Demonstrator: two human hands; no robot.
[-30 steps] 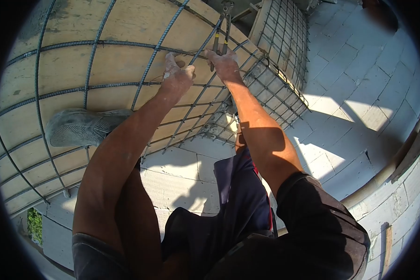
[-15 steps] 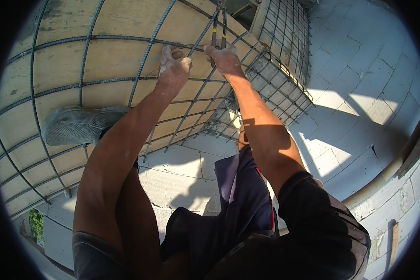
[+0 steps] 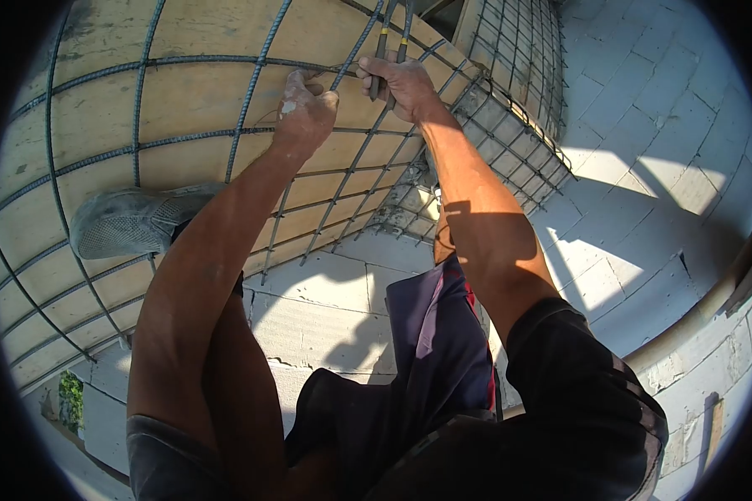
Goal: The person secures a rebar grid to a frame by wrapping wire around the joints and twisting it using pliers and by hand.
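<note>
Pale blocks (image 3: 673, 108) with sunlit patches and shadows lie to the right in the head view, and a wooden panel (image 3: 184, 92) fills the upper left behind a grid of ribbed steel bars (image 3: 200, 59). The right hand (image 3: 405, 83) is closed around the dark, yellow-banded handles of a hand tool (image 3: 382, 52), which sits at the top of the view, its head out of frame. The left hand (image 3: 303, 117) is curled narrow beside the bars, thumb and fingers close together; whether it grips anything, I cannot tell. A grey shoe (image 3: 121, 224) is at the grid on the left, and a finer steel mesh (image 3: 518, 50) stands beyond the right hand
</note>
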